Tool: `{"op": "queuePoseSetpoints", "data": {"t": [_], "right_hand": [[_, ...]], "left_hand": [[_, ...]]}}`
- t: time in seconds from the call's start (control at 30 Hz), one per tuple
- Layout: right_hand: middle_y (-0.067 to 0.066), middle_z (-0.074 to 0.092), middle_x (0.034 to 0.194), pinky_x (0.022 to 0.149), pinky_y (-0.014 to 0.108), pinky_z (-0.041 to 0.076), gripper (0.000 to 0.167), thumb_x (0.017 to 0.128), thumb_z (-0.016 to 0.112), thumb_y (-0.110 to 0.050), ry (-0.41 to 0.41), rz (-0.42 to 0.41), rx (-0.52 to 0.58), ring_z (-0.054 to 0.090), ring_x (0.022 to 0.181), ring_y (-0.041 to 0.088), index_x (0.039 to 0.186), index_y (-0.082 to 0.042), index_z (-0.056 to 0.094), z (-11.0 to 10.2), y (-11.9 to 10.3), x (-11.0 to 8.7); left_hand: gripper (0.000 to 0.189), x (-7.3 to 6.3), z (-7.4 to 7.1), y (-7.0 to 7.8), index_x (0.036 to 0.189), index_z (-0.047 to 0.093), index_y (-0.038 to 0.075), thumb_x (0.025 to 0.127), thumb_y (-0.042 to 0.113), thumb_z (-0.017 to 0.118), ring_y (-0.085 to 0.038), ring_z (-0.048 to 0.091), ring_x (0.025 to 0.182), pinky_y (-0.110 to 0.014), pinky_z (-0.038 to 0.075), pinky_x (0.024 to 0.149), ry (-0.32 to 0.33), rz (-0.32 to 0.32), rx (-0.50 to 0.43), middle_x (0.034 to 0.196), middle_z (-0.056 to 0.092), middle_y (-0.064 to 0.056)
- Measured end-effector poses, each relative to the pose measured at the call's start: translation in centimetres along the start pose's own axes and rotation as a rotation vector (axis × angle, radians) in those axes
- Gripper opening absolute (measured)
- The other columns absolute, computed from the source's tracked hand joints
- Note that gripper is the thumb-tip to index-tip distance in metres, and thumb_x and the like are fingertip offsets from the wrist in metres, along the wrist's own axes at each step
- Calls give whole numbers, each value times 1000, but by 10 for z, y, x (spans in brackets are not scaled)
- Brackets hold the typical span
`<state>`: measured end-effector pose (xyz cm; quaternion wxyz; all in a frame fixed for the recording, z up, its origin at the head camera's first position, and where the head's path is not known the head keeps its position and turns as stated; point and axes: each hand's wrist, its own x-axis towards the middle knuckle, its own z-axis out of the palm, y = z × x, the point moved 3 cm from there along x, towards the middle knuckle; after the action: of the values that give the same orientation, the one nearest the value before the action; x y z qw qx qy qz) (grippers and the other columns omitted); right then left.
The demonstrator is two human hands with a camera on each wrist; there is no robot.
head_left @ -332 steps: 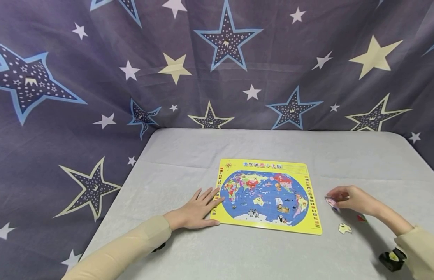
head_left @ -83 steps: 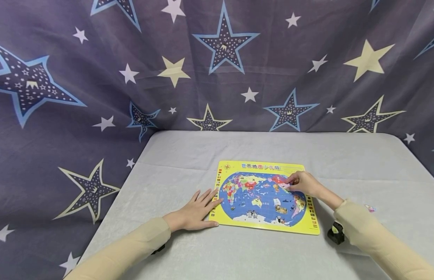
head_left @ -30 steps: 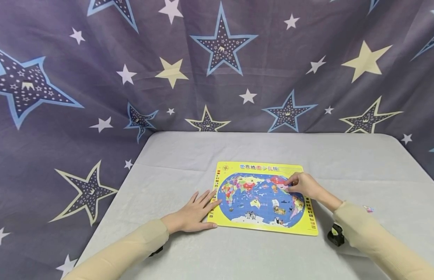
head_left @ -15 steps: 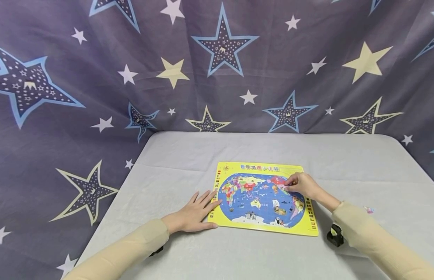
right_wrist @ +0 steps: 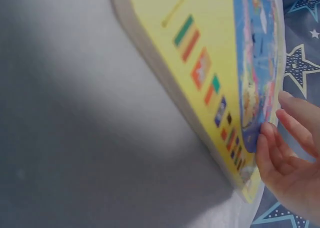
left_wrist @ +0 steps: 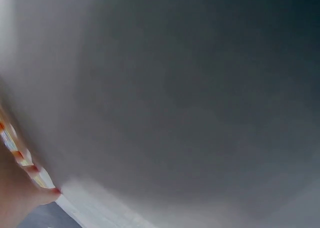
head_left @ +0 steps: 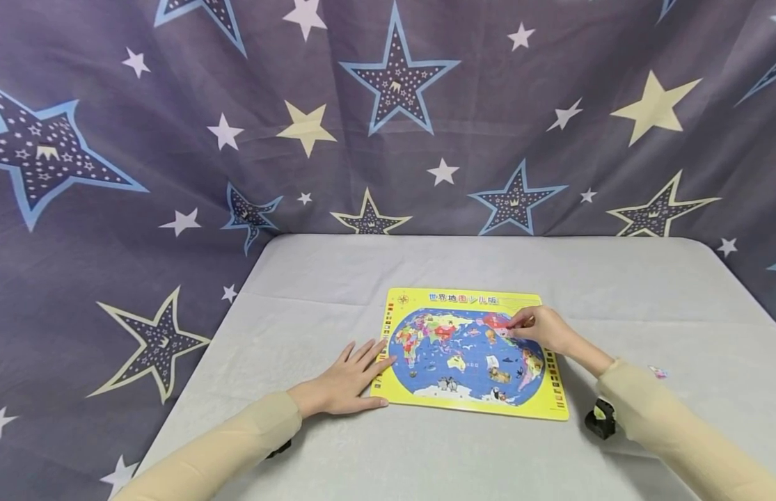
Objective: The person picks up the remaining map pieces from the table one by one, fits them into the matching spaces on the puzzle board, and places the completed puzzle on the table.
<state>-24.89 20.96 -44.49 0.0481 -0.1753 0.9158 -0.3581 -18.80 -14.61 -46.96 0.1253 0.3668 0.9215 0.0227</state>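
Observation:
A yellow-framed world map puzzle board point(head_left: 425, 401) lies flat on the table, its blue oval filled with coloured continents and animals. My left hand point(head_left: 346, 383) rests spread at its left edge, fingertips on the yellow border; the left wrist view shows just the thumb point(left_wrist: 47, 194) and fingertips at the rim. Over the map's upper right, my right hand point(head_left: 544, 329) pinches a small puzzle piece point(head_left: 506, 333) against the board beside the red land area. Fingers mostly cover this piece. In the right wrist view the right hand point(right_wrist: 295, 163) reaches over the flag-lined edge.
A small pink and blue loose piece point(head_left: 658, 372) lies on the grey tablecloth point(head_left: 475, 456), right of the board beyond the right sleeve point(head_left: 651, 403). Behind and to the left hangs a dark curtain point(head_left: 337, 42) with stars.
Eleven seconds ago the right hand held a piece on the table right of the board; it has since moved left onto the map. In the last second only its fingertips shift slightly.

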Motion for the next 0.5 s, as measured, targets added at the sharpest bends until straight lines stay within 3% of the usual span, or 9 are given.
{"op": "queuePoseSetpoints", "data": {"t": [0.17, 0.5], "right_hand": [[8, 64, 81, 65, 28, 47, 14, 77, 65, -4, -21, -6, 5, 56, 72, 17, 88, 3, 68, -6, -2, -3], [7, 60, 83, 61, 25, 46, 22, 79, 64, -8, -78, 60, 45, 53, 73, 16, 96, 5, 64, -22, -2, -17]], "left_hand": [[76, 0, 0, 0, 143, 15, 24, 83, 68, 27, -25, 2, 135, -51, 4, 105, -3, 1, -1, 149, 2, -5], [75, 0, -1, 0, 143, 14, 24, 83, 67, 27, -25, 2, 135, -51, 4, 105, -3, 1, -4, 149, 2, -5]]}}
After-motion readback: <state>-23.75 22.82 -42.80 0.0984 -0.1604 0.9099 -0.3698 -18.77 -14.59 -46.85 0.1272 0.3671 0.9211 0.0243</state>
